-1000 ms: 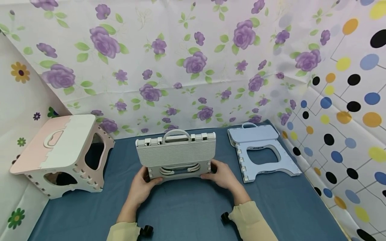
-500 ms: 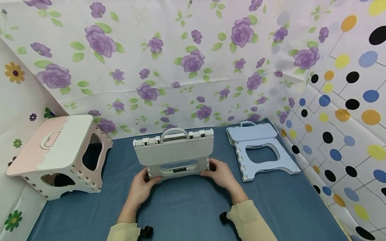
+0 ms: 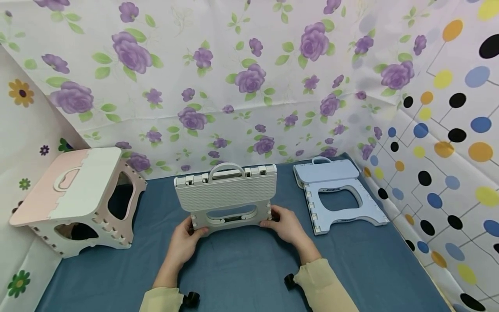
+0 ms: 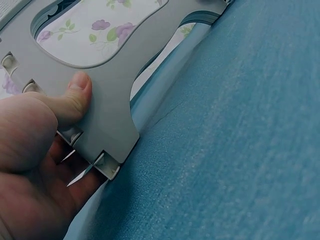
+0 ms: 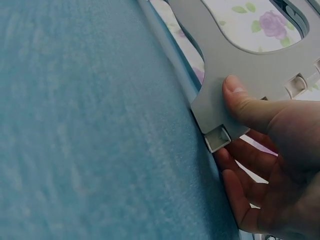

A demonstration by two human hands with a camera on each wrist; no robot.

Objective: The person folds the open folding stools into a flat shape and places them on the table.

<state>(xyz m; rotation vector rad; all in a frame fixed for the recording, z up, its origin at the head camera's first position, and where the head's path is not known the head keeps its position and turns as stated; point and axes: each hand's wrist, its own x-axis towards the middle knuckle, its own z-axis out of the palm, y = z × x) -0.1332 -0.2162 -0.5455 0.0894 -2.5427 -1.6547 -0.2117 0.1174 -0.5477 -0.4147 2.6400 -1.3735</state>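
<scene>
A grey folding stool [image 3: 228, 190], folded flat with its carry handle at the top, stands upright in the middle of the blue-covered table [image 3: 241, 273]. My left hand [image 3: 183, 240] grips its lower left edge, the thumb on the front face and the fingers behind. On the opposite side my right hand [image 3: 287, 224] holds the lower right edge in the same way. Both wrist views show a thumb pressed on the grey leg panel [image 4: 112, 100], close to the cloth. In the right wrist view the leg's foot [image 5: 217, 137] touches or nearly touches the cloth.
An unfolded pink and white folding stool [image 3: 83, 186] stands at the left. A light blue folding stool [image 3: 329, 173] lies folded at the right. Behind hangs a floral curtain [image 3: 218, 143]; a dotted sheet [image 3: 440, 173] bounds the right side.
The grey stool's tilt has shifted slightly, and its central opening shows more of what lies behind. Both hands keep their hold. The whole view has shifted a little.
</scene>
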